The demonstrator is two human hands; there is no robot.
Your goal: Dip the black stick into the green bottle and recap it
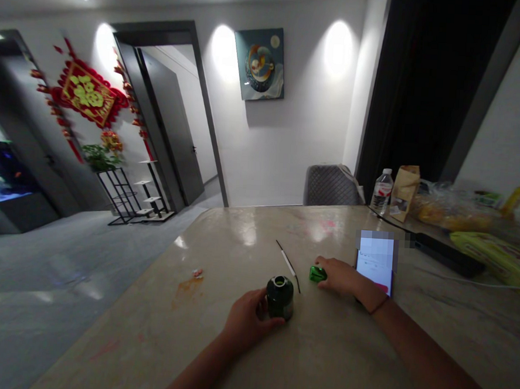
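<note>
My left hand (249, 318) is wrapped round a small dark green glass bottle (280, 301), which stands upright on the table with its mouth uncovered. To the right, my right hand (338, 275) has its fingers on a shiny green cap (317, 274), at or just above the tabletop. Between the bottle and the cap, and a little farther off, lies a thin stick (287, 262), dark at both ends and white in the middle. The undersides of both hands are hidden.
A lit phone (374, 260) is partly behind my right wrist. Toward the right stand a water bottle (382, 192) and a paper bag (404, 194), with a black case (448, 255) and yellow-green pack (496, 256) nearby. A crumpled wrapper (197, 273) lies by an orange stain. Beyond is a grey chair (332, 186).
</note>
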